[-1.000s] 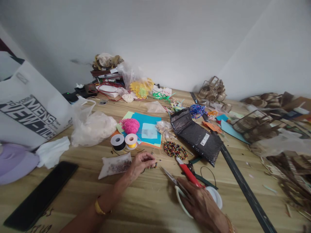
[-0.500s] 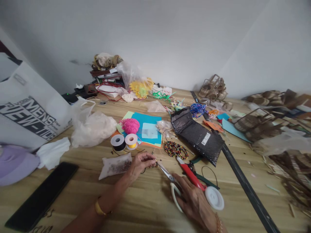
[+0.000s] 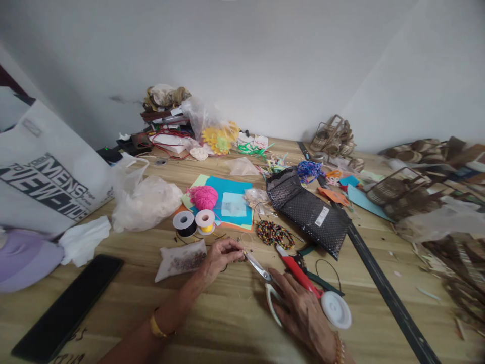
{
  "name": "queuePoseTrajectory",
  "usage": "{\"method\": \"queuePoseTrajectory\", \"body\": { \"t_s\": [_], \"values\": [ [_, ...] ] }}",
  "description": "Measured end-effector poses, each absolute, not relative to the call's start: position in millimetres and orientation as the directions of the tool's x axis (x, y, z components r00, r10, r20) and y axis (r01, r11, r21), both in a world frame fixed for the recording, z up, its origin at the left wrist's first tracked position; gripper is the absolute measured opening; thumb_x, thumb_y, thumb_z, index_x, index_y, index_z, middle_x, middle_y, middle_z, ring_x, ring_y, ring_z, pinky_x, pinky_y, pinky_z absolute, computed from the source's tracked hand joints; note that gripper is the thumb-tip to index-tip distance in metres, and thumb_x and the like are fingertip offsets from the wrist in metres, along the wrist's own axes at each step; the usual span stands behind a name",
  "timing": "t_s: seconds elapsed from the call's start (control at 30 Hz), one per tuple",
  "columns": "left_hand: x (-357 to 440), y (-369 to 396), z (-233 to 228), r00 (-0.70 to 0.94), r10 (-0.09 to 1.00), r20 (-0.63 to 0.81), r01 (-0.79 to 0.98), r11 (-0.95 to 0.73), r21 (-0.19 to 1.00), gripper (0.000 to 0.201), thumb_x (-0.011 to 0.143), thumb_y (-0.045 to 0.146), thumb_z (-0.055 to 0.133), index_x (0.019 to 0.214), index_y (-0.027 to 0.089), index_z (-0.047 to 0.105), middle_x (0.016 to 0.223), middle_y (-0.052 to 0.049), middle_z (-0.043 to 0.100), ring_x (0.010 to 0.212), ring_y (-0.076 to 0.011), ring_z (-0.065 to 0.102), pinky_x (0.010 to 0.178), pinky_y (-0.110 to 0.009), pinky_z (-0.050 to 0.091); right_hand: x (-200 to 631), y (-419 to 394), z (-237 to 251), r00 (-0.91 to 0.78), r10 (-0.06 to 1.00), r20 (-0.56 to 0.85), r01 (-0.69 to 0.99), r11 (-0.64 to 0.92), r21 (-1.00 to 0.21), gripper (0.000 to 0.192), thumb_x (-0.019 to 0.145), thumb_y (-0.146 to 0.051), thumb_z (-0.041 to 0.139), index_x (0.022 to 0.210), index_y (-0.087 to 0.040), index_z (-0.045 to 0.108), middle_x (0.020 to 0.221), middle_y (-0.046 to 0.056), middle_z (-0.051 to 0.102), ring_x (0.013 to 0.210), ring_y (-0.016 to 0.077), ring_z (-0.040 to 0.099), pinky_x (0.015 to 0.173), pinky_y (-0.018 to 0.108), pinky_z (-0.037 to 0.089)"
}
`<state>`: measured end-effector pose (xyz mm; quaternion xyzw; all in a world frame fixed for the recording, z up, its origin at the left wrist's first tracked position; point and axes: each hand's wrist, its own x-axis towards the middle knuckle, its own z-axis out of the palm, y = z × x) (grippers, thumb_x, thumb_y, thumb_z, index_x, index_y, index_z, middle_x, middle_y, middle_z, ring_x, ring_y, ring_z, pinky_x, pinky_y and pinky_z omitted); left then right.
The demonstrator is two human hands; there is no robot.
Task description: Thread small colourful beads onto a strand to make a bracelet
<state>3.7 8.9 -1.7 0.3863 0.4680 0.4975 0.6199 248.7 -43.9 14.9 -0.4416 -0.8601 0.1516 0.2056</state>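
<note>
two hands [image 3: 222, 255], one scissors [image 3: 265, 283], two spools [image 3: 194, 221] nearby

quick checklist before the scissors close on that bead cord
1. Left hand pinches the beaded cord at the fingertips: ok.
2. Right hand is on the white handles of the scissors: ok.
3. Blade tips point at the cord just beside the left fingertips: ok.
4. Left fingertips out of the blades' way: cannot tell, they lie very close.
5. Cord seated between the blades: cannot tell, too small to see.
6. Red-handled tool and white spool lie right beside the right hand on the table: not ok, crowded.
</note>
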Motion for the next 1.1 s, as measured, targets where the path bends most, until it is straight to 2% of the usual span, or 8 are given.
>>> {"method": "queuePoseTrajectory", "body": {
  "t_s": [0.2, 0.33, 0.57, 0.73, 0.8, 0.97, 1.03, 1.1],
  "values": [
    [3, 9, -4, 0.042, 0.981, -0.187, -0.248, 0.192, 0.950, 0.027, 0.059, 0.033, 0.083, 0.071, 0.014, 0.067, 0.065, -0.002, 0.068, 0.061, -0.0134, 0.061, 0.059, -0.024, 0.044, 252, -45, 16, -0.526, 0.825, 0.206, 0.722, 0.562, -0.404, 0.046, 0.085, -0.022, 0.053, 0.131, -0.023, 0.051, 0.110, 0.013, 0.066, 0.094, 0.0259, 0.069, 0.076, 0.035, 0.060],
    [3, 9, -6, 0.025, 0.978, -0.206, -0.264, 0.205, 0.943, 0.031, 0.061, 0.036, 0.082, 0.075, 0.014, 0.064, 0.065, -0.003, 0.068, 0.060, -0.0134, 0.062, 0.055, -0.023, 0.041, 258, -46, 16, -0.536, 0.833, 0.136, 0.750, 0.544, -0.377, 0.044, 0.085, -0.019, 0.052, 0.129, -0.023, 0.053, 0.105, 0.011, 0.066, 0.091, 0.0250, 0.068, 0.076, 0.036, 0.059],
    [4, 9, -4, 0.043, 0.972, -0.231, -0.281, 0.234, 0.931, 0.031, 0.063, 0.038, 0.080, 0.078, 0.013, 0.069, 0.065, -0.004, 0.069, 0.059, -0.0141, 0.062, 0.055, -0.024, 0.043, 262, -47, 12, -0.566, 0.823, 0.054, 0.767, 0.549, -0.332, 0.048, 0.086, -0.015, 0.054, 0.133, -0.025, 0.049, 0.110, 0.011, 0.065, 0.098, 0.0255, 0.066, 0.082, 0.039, 0.057],
    [6, 8, -2, 0.044, 0.977, -0.210, -0.277, 0.214, 0.937, 0.027, 0.066, 0.038, 0.078, 0.071, 0.014, 0.068, 0.065, -0.005, 0.071, 0.061, -0.0147, 0.063, 0.059, -0.025, 0.045, 254, -38, 28, -0.562, 0.820, 0.106, 0.780, 0.569, -0.263, 0.031, 0.085, -0.018, 0.059, 0.115, -0.024, 0.060, 0.099, 0.010, 0.066, 0.089, 0.0267, 0.067, 0.074, 0.037, 0.057],
    [6, 7, -1, 0.054, 0.978, -0.203, -0.267, 0.210, 0.941, 0.025, 0.067, 0.037, 0.078, 0.071, 0.014, 0.068, 0.066, -0.004, 0.071, 0.062, -0.0151, 0.064, 0.060, -0.025, 0.045, 244, -30, 35, -0.554, 0.816, 0.166, 0.745, 0.574, -0.339, 0.024, 0.090, -0.020, 0.053, 0.113, -0.021, 0.060, 0.106, 0.011, 0.065, 0.086, 0.0232, 0.068, 0.074, 0.034, 0.057],
    [7, 4, 4, 0.063, 0.982, -0.176, -0.230, 0.186, 0.955, 0.022, 0.069, 0.036, 0.075, 0.071, 0.015, 0.069, 0.069, -0.003, 0.071, 0.066, -0.0157, 0.064, 0.061, -0.025, 0.044, 207, 1, 41, -0.529, 0.821, 0.217, 0.501, 0.508, -0.700, 0.032, 0.093, -0.022, 0.050, 0.124, -0.020, 0.050, 0.125, 0.013, 0.058, 0.068, 0.0123, 0.065, 0.068, 0.028, 0.057],
    [6, 4, 7, 0.065, 0.987, -0.148, -0.208, 0.159, 0.965, 0.022, 0.069, 0.036, 0.075, 0.070, 0.016, 0.068, 0.068, -0.003, 0.070, 0.066, -0.0156, 0.062, 0.063, -0.025, 0.044, 194, 12, 40, -0.545, 0.820, 0.176, 0.458, 0.467, -0.757, 0.022, 0.092, -0.024, 0.051, 0.113, -0.019, 0.056, 0.105, 0.008, 0.067, 0.066, 0.0129, 0.064, 0.062, 0.025, 0.054],
    [6, 4, 9, 0.053, 0.991, -0.122, -0.169, 0.129, 0.977, 0.024, 0.069, 0.038, 0.075, 0.068, 0.016, 0.066, 0.066, -0.002, 0.067, 0.065, -0.0152, 0.060, 0.065, -0.026, 0.045, 186, 22, 39, -0.575, 0.808, 0.128, 0.466, 0.452, -0.760, 0.013, 0.092, -0.023, 0.049, 0.095, -0.018, 0.061, 0.081, 0.002, 0.068, 0.066, 0.0137, 0.063, 0.060, 0.022, 0.049]
  ]
}}
